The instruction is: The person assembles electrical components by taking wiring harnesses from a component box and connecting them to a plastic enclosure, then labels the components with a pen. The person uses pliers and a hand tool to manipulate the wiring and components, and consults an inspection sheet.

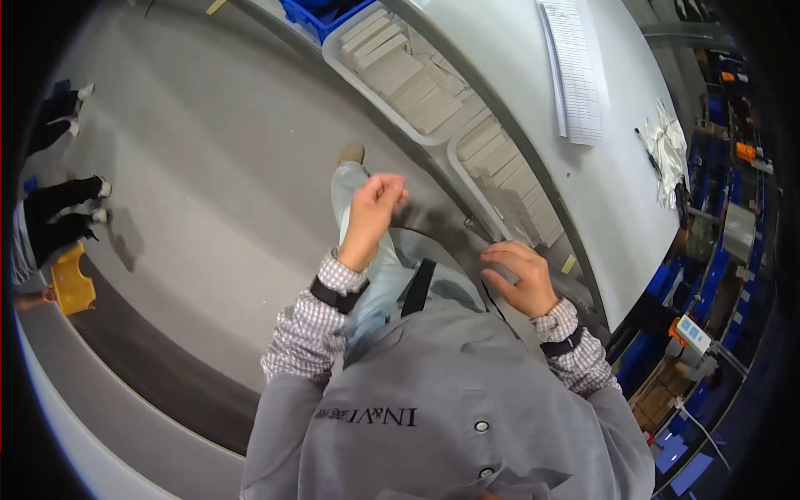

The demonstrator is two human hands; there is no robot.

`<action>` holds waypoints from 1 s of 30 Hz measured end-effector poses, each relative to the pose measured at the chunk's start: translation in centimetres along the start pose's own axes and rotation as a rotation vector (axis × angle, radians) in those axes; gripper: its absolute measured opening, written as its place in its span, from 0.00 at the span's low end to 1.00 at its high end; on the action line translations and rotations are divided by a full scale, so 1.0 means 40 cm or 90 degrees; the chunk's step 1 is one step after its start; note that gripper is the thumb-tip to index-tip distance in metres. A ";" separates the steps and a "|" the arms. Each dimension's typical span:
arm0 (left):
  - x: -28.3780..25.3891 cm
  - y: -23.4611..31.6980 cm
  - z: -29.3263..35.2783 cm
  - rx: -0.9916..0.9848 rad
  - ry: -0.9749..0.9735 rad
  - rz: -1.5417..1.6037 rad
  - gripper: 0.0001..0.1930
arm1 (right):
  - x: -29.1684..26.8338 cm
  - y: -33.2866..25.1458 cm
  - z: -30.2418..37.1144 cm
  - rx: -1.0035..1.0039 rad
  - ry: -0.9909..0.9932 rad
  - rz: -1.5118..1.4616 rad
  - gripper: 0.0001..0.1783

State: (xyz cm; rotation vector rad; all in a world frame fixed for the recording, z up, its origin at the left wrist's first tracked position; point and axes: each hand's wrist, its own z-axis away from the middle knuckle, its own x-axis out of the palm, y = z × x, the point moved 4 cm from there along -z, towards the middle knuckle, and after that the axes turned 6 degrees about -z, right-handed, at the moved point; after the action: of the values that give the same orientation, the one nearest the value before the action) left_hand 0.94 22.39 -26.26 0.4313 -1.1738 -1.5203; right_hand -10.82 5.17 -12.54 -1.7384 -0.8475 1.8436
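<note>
My left hand [374, 212] is raised over my left leg, its fingers curled in and nothing visible in them. My right hand [523, 278] is at the front of the bench with fingers stretched and thumb apart, holding nothing. Just beyond it sits a pale bin [457, 158] filled with rows of small whitish boxes [497, 160]. A second pale bin [332, 52] of similar boxes [404, 71] is farther away, under the edge of the light bench top [517, 75]. Dark bands circle both my checked cuffs.
Sheets of printed paper [573, 71], a pen [646, 148] and crumpled clear plastic [667, 154] lie on the bench. A blue crate [321, 18] is at the far end. Shelves with blue bins [712, 242] line the right. At left, people walk, one carrying a yellow bin [73, 282].
</note>
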 end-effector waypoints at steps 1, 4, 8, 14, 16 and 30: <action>0.007 -0.045 0.029 -0.039 -0.011 0.014 0.09 | 0.031 0.091 0.013 0.143 0.036 -0.039 0.08; 0.003 -0.210 0.052 -0.107 -0.068 0.018 0.09 | 0.124 0.314 -0.027 0.338 0.165 -0.095 0.08; 0.016 -0.319 0.057 -0.145 -0.126 -0.076 0.09 | 0.187 0.482 -0.232 0.247 0.203 0.003 0.12; -0.011 -0.388 -0.117 -0.006 -0.060 -0.081 0.08 | -0.042 0.937 -0.422 0.440 0.403 0.310 0.17; -0.057 -0.424 -0.145 -0.018 -0.016 -0.073 0.09 | -0.067 1.004 -0.458 0.532 0.432 0.290 0.17; -0.335 -0.562 -0.331 -0.091 0.154 -0.116 0.07 | -0.235 1.723 -0.408 0.410 -0.288 0.792 0.18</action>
State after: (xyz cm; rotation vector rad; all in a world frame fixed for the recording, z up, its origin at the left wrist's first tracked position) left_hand 3.69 26.21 -55.22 0.6197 -0.8507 -1.6448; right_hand 11.61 -47.84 -54.87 -1.4543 0.9302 2.8296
